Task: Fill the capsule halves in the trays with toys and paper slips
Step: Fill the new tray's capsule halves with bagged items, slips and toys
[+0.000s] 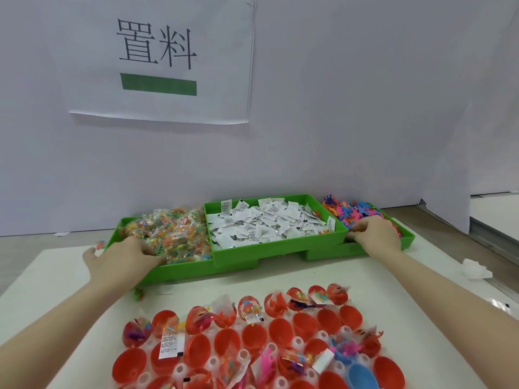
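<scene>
1. Presently, the left hand (123,255) is laid in the left green bin (179,272), its fingers curled into the bagged toys (171,231).
2. The right hand (375,234) is seen pinching among colourful rubbery toys (351,210) in the right bin (407,240).
3. Paper slips (269,223) are heaped in the middle bin (252,249).
4. Red capsule halves (303,325), some filled, are held in the near tray (345,331).

Glossy red plastic capsule halves (304,325) in a clear, shiny plastic tray (179,370). Smooth, slightly shiny green plastic bins (276,247). Matt white paper slips (269,220). Crinkly transparent film toy packets (171,234). Matt paper sign (157,57). Smooth matt white tabletop (323,273).
</scene>
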`<state>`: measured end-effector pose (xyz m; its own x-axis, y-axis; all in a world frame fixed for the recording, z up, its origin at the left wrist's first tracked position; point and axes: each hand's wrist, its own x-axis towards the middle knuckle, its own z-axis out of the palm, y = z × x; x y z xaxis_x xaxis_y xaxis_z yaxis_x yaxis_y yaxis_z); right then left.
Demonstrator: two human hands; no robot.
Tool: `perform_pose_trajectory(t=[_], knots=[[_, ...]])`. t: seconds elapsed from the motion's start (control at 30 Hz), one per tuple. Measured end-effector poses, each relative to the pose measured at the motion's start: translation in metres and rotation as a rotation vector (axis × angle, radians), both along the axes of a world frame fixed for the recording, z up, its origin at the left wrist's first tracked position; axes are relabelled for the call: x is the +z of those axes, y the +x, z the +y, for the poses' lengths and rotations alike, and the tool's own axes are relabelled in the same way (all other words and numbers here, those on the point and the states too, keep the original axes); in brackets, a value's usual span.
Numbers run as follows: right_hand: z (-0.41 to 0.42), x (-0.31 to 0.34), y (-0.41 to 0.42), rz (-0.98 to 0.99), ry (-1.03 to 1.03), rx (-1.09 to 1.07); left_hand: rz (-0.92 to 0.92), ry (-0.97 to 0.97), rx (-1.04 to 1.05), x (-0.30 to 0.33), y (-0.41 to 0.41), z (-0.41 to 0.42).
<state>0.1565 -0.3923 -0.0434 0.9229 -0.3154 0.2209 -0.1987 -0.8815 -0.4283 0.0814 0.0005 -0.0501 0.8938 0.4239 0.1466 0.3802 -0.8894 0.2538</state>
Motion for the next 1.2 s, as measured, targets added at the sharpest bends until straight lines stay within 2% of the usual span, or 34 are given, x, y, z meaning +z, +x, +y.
perform_pose_trajectory(t=[0.1, 0.27, 0.4, 0.47, 0.63, 0.7, 0.8, 0.9, 0.97, 1.1, 1.2], knots=[[-0.003, 0.001, -0.007, -0.099, -0.041, -0.001, -0.062, -0.036, -0.007, -0.003, 0.005, -0.005], [-0.002, 0.002, -0.004, -0.254, 0.078, -0.005, -0.025, -0.066, 0.007, -0.004, 0.013, -0.008], [-0.004, 0.006, 0.0, -0.274, 0.213, -0.037, 0.0, -0.066, 0.037, -0.007, 0.015, -0.01], [-0.004, 0.008, 0.0, -0.235, 0.331, -0.037, -0.062, -0.079, 0.041, -0.01, 0.014, -0.01], [-0.006, 0.009, 0.002, -0.216, 0.422, 0.01, -0.168, -0.128, -0.022, -0.013, 0.011, -0.007], [-0.005, 0.013, 0.004, -0.216, 0.576, -0.033, -0.221, -0.143, -0.058, -0.014, 0.009, -0.007], [0.002, 0.023, 0.0, -0.219, 0.901, -0.063, -0.416, -0.322, -0.088, -0.015, 0.005, -0.007], [0.011, 0.031, -0.003, -0.24, 0.975, -0.004, -0.564, -0.627, 0.014, -0.009, 0.001, -0.002], [0.023, 0.037, -0.002, -0.217, 0.884, 0.049, -0.596, -0.847, 0.025, -0.005, -0.003, 0.002], [0.059, 0.042, -0.006, -0.079, 0.305, 0.351, -0.605, -1.137, -0.087, 0.001, -0.012, 0.003], [0.088, 0.043, -0.008, 0.03, 0.004, 0.432, -0.669, -1.3, -0.144, 0.014, -0.026, -0.006]])
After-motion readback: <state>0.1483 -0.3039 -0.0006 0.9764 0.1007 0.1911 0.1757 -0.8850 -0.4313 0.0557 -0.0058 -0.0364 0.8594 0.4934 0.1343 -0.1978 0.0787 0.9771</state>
